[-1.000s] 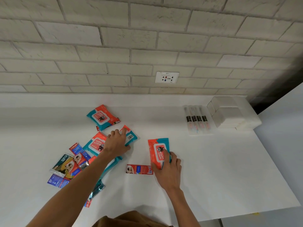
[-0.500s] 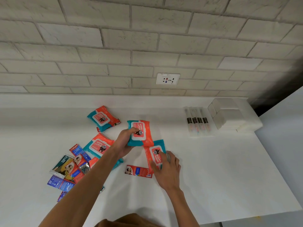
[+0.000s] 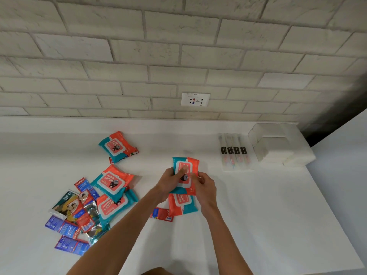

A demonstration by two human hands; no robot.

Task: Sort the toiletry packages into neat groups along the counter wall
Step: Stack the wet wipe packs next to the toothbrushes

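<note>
1. Head cam: both hands are on one wipes pack [image 3: 185,171], near the middle of the counter [image 3: 258,215]. The left hand [image 3: 168,181] grips its left edge with the thumb lying across the white flap label; the right hand [image 3: 204,185] pinches the right edge, fingers curled.
2. That pack sits on top of a second pack [image 3: 182,205] lying flat just below it, overlapping its far end. Can't tell if the top one is resting or lifted a bit.
3. A small red sachet [image 3: 161,214] pokes out from under the second pack's left side.
4. Writing: "wipes" on the flap labels and "80" on the held pack's orange corner. The rest is too blurry.
5. Left side of the counter: three more wipes packs — one [image 3: 117,146] toward the back edge, two overlapping [image 3: 113,180] closer in — plus a messy sachet pile [image 3: 73,215], some reading "Colgate".
6. Back right corner: white boxes [image 3: 278,145], with a row of clear-wrapped toothbrushes [image 3: 234,153] just left of them.
7. Wall outlet [image 3: 195,99] above the back edge.
</note>
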